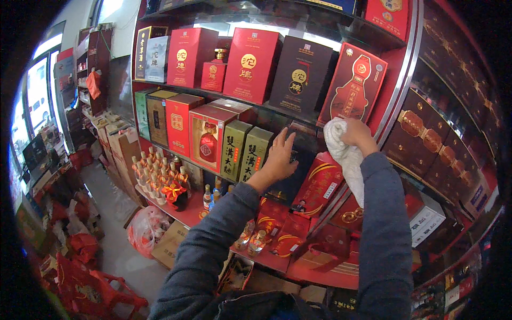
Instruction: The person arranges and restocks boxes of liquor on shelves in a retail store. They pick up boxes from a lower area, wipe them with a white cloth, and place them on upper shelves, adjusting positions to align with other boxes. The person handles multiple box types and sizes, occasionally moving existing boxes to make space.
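In my right hand [358, 134] is a bunched white cloth [344, 154], held against the lower part of a red liquor box with a bottle outline [354, 86] on the middle shelf. The cloth's loose end hangs down beside my forearm. My left hand [280, 158], fingers spread and holding nothing, is raised in front of the lower shelf, close to a green liquor box [256, 150] and a dark blue box [300, 172]. Left of the red box stand a black box [302, 76] and a large red box [251, 66].
Small bottles [160, 176] crowd the red counter at left, with more glass bottles [256, 243] below my left arm. A metal shelf post [400, 80] runs beside the right-hand cabinet of brown boxes [432, 140]. A plastic bag [148, 232] and a red chair [116, 292] are on the floor.
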Demonstrator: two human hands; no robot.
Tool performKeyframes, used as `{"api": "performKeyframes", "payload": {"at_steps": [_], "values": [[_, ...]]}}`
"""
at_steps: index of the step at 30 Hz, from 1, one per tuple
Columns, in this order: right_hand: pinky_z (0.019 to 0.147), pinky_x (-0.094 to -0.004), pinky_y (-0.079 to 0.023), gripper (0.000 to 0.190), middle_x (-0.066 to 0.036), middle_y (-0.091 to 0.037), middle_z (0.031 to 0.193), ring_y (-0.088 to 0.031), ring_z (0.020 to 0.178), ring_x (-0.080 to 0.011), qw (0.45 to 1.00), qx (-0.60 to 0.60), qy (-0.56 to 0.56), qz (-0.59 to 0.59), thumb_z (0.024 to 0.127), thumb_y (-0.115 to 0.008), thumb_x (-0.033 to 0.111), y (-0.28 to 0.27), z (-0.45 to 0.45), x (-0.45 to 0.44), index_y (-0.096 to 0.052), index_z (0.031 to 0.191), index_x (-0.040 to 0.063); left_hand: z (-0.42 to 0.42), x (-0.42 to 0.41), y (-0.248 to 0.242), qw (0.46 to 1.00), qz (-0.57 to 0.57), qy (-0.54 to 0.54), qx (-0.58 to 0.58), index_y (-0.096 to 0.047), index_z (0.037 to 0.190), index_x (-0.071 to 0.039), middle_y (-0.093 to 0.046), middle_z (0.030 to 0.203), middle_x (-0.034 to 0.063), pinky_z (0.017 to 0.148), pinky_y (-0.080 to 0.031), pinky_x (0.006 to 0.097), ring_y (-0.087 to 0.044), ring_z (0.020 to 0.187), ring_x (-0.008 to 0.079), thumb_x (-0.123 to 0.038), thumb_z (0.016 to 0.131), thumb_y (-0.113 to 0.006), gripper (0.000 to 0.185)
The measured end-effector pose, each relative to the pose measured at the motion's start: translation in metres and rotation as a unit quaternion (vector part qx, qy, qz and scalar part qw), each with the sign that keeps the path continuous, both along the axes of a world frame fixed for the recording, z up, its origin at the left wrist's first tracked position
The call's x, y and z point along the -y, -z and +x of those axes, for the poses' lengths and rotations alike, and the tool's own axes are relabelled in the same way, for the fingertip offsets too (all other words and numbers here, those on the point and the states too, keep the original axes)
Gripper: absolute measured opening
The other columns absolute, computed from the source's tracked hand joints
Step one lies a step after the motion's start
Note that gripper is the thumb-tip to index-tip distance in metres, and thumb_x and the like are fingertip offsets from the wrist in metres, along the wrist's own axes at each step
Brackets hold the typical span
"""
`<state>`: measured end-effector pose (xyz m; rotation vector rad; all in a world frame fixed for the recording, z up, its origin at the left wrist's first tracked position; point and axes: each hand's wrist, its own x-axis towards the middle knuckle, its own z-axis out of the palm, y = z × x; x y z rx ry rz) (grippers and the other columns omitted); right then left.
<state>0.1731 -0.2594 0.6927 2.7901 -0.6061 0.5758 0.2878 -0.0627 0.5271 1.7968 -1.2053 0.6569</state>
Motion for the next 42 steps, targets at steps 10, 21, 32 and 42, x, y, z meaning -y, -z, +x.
{"api": "performKeyframes", "payload": {"at_steps": [10, 21, 32, 42], "values": [[0.085, -0.0433, -0.047, 0.060, -0.019, -0.057, 0.113, -0.057, 0.100, -0.0375, 0.976, 0.188, -0.058, -0.097, 0.065, -0.067, 0.007, 0.058, -0.035, -0.004, -0.052, 0.123, 0.011, 0.016, -0.017, 0.030, 0.993, 0.068, -0.068, -0.071, -0.020, 0.141, -0.002, -0.020, 0.146, 0.0205, 0.103, -0.029, 0.0534, -0.026, 0.130, 0.0438, -0.016, 0.068, -0.070, 0.089], [0.081, -0.0411, -0.045, 0.071, -0.013, -0.050, 0.119, -0.053, 0.095, -0.0319, 0.911, 0.238, -0.230, -0.247, 0.064, -0.060, -0.005, 0.081, -0.010, -0.057, -0.049, 0.129, 0.020, 0.014, 0.010, 0.027, 0.991, 0.075, -0.102, 0.037, -0.028, 0.138, -0.002, -0.030, 0.140, 0.0179, 0.104, -0.027, 0.0522, -0.025, 0.133, 0.0357, -0.008, 0.065, -0.066, 0.082], [0.098, -0.0341, -0.039, 0.070, -0.020, -0.052, 0.127, -0.051, 0.116, -0.0332, 0.935, 0.038, -0.307, 0.175, 0.063, -0.055, -0.003, 0.101, 0.045, -0.041, -0.047, 0.131, 0.011, 0.033, 0.010, 0.034, 0.994, 0.041, -0.076, 0.061, -0.036, 0.129, 0.005, -0.038, 0.133, 0.0177, 0.106, -0.029, 0.0458, -0.030, 0.131, 0.0356, -0.003, 0.063, -0.063, 0.071], [0.095, -0.0288, -0.040, 0.060, -0.016, -0.059, 0.119, -0.055, 0.111, -0.0218, 0.909, 0.111, -0.208, 0.343, 0.070, -0.056, 0.006, 0.092, 0.104, -0.041, -0.049, 0.129, 0.002, 0.038, 0.016, 0.037, 0.998, -0.006, -0.029, 0.056, -0.037, 0.127, 0.007, -0.038, 0.131, 0.0189, 0.106, -0.029, 0.0458, -0.029, 0.130, 0.0389, -0.003, 0.061, -0.065, 0.072]]}}
